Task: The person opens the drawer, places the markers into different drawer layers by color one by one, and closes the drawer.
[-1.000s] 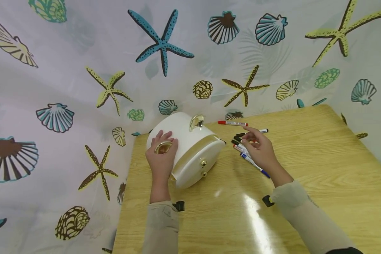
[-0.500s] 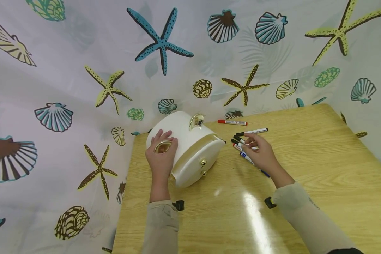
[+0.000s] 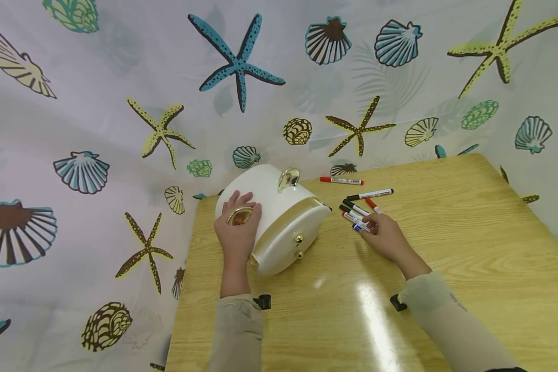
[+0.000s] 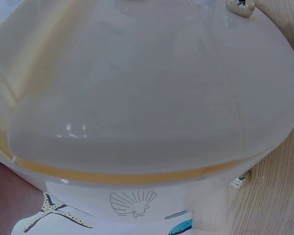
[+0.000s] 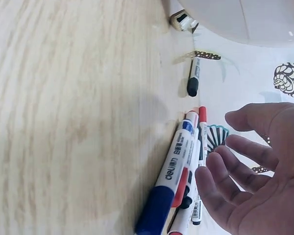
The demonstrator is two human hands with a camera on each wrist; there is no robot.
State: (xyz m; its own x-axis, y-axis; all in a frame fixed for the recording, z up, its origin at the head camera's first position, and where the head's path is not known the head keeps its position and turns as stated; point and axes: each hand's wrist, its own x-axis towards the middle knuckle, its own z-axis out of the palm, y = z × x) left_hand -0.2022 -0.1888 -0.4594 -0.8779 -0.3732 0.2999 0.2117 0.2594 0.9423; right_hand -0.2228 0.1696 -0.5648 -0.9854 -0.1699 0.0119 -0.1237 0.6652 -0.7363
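Observation:
A rounded white container [image 3: 262, 181] with gold trim stands at the left of the table. My left hand [image 3: 236, 227] rests on it, fingers and thumb spread around a gold handle [image 3: 239, 216]; in the left wrist view the container's white front [image 4: 152, 88] fills most of the picture. Right of it, several whiteboard markers lie in a loose bunch. My right hand [image 3: 385, 237] is low over their near end, covering most of a blue-capped marker [image 3: 357, 227]. In the right wrist view its fingers are loosely bent with nothing between them, beside that blue-capped marker [image 5: 171, 166].
A red-capped marker [image 3: 341, 181] and a black-capped marker [image 3: 369, 195] lie behind the bunch. Another black-capped marker [image 5: 193, 81] shows beside the container. Gold knobs [image 3: 299, 238] stick out from its front. A shell-patterned cloth [image 3: 279, 103] hangs behind the wooden table [image 3: 325, 320].
My right hand has moved toward me from over the black caps to the blue-capped marker, uncovering a red cap. My left hand and the container have stayed in place.

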